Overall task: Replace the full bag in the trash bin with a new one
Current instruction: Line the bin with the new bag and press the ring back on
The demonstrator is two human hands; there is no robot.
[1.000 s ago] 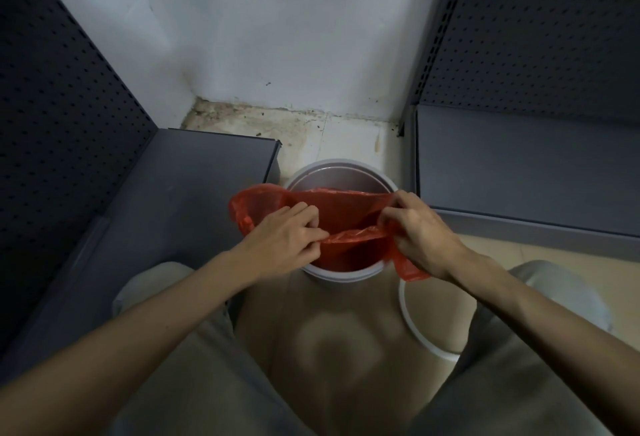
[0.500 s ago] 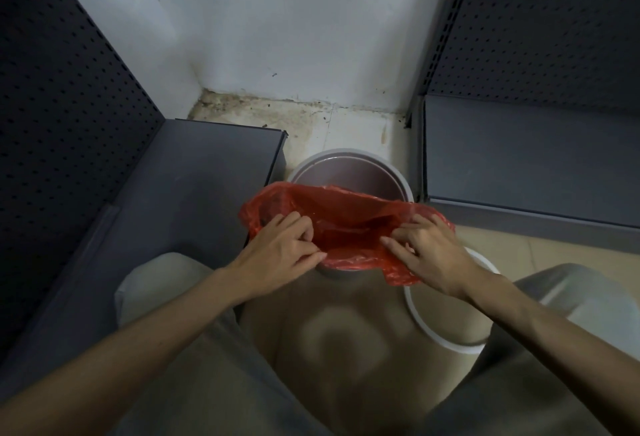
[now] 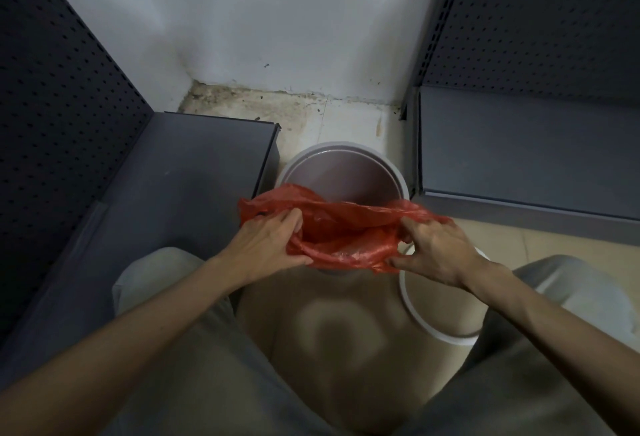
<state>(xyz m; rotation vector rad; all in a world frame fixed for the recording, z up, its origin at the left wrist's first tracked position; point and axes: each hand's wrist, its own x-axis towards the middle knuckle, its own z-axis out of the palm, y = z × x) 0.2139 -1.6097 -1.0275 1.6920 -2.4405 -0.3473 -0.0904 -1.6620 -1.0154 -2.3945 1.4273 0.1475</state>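
Step in hand, as I read it: spreading the mouth of the new red bag point(image 3: 343, 231) so it can go over the rim of the trash bin point(image 3: 341, 172). To do it well: keep both grips at opposite sides of the mouth, pull apart evenly so the film opens w/o tearing, carry the far lip over the bin's far rim first, then fold the near edge down over the near rim. Thin plastic likely clings to itself, so a small shake may help it open. Push the bottom down inside afterwards so it doesn't balloon.

Fingers: left hand point(image 3: 266, 245) is clenched on the bag's left edge, film bunched under the thumb and knuckles. Right hand point(image 3: 433, 252) pinches the right edge, thumb low and fingertips point(image 3: 407, 226) up on the film, hand partly spread.

Bag vs fingers: stretched between the two hands, mouth sagging open in the middle, its far lip beyond the fingertips and overlapping the bin's near rim. Bin sits just beyond both hands on the floor, inside looks bare. A white ring point(image 3: 426, 324), prob. the bin's retaining rim, lies on the floor under and behind the right wrist.
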